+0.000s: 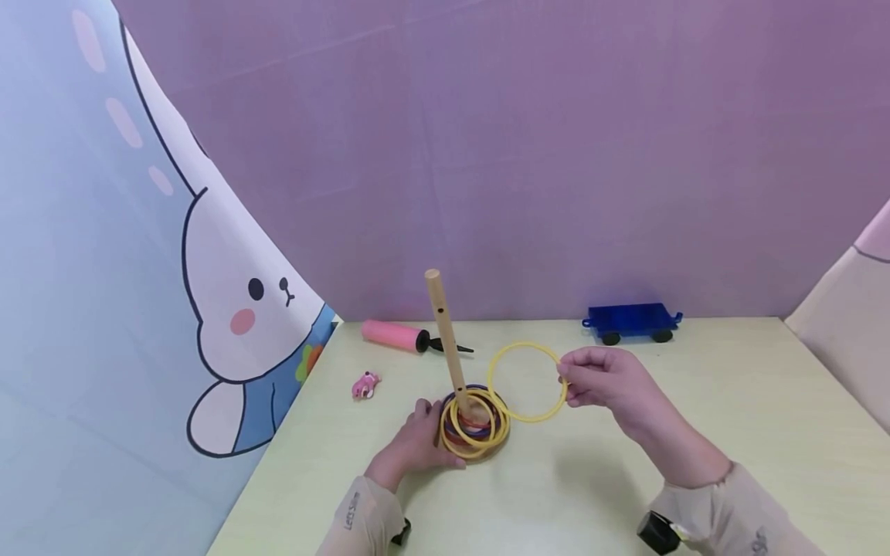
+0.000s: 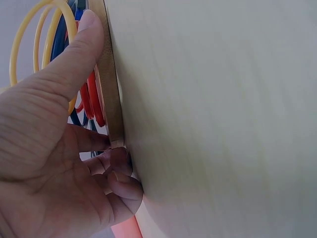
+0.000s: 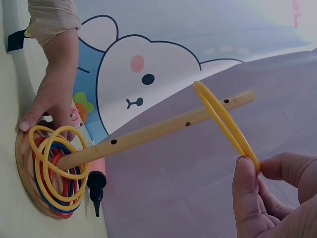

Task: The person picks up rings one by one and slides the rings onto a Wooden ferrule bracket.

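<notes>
A wooden peg (image 1: pixel 447 336) rises from a round wooden base (image 3: pixel 23 166), with yellow, blue and red rings (image 1: pixel 506 430) piled loosely around its foot. My left hand (image 1: pixel 416 444) holds the base by its left rim; in the left wrist view the thumb lies over the top edge and curled fingers are at the rim lower down. Between thumb and fingers, my right hand (image 1: pixel 615 384) pinches another yellow ring (image 3: pixel 223 119) by its edge. That ring is raised above the table to the right of the peg, and the head view shows it apart from the peg.
Behind the peg lies a pink hand pump (image 1: pixel 392 334) with a black nozzle. A small pink figurine (image 1: pixel 365 385) is on the left of the table (image 1: pixel 737 401). At the back right stands a blue toy wagon (image 1: pixel 631 320). A purple cloth backdrop (image 1: pixel 528 154) borders the table's far edge.
</notes>
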Demonstrator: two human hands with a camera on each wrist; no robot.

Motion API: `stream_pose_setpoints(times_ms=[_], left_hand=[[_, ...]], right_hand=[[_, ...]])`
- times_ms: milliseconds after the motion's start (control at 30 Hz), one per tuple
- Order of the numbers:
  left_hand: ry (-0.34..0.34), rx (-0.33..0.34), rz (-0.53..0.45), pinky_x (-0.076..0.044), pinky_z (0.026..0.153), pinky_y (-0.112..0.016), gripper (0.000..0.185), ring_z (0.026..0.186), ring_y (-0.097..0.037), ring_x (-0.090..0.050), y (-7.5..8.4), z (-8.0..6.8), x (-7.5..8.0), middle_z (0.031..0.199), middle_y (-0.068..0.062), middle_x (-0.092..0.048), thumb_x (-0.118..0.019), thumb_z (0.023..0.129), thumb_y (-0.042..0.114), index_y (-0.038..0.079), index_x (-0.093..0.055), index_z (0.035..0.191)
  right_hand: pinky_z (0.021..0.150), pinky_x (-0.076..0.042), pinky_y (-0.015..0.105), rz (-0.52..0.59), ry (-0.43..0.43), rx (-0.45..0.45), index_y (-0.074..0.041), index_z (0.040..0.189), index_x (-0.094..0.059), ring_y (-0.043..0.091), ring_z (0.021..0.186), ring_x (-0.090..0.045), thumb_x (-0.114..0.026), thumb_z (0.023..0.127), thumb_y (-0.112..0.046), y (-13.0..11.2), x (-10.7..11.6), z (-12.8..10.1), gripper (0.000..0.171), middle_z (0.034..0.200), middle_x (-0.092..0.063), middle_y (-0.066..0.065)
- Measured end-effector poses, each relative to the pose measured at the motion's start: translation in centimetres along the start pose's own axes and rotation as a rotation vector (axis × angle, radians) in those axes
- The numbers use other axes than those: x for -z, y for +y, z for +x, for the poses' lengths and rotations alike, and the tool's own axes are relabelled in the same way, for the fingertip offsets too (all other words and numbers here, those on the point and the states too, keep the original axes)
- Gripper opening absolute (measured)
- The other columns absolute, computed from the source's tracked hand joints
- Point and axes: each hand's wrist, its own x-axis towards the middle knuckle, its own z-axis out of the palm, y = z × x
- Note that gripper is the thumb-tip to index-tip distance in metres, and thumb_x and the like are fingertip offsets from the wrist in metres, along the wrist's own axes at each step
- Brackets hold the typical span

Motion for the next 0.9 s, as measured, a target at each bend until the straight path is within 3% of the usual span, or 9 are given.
stream_pose_setpoints(times_ms=[500,900], left_hand=[[0.001,-0.005,-0.005,-0.042,0.099,-0.053,0.115,0.120,-0.036,-0.045,0.2,0.0,0.1,0.134,-0.020,-0.036,-0.084,0.065,0.058,0.004,-0.030,0.151],[0.008,-0.023,0.008,-0.042,0.099,-0.053,0.115,0.119,-0.037,-0.046,0.4,-0.1,0.2,0.134,-0.021,-0.037,-0.085,0.064,0.055,0.003,-0.031,0.151]], right_hand=[[0.071,-0.058,0.034,0.011,-0.018,0.040,0.011,0.108,-0.059,0.018,0.071,-0.065,-0.065,0.094,-0.012,-1.2,-1.0,0.6,0.027,0.088,-0.066,0.009],[0.072,-0.058,0.035,0.022,-0.026,0.074,0.011,0.107,-0.060,0.018,0.071,-0.065,-0.066,0.094,-0.013,-3.5,-3.0,1.4,0.028,0.088,-0.066,0.011]])
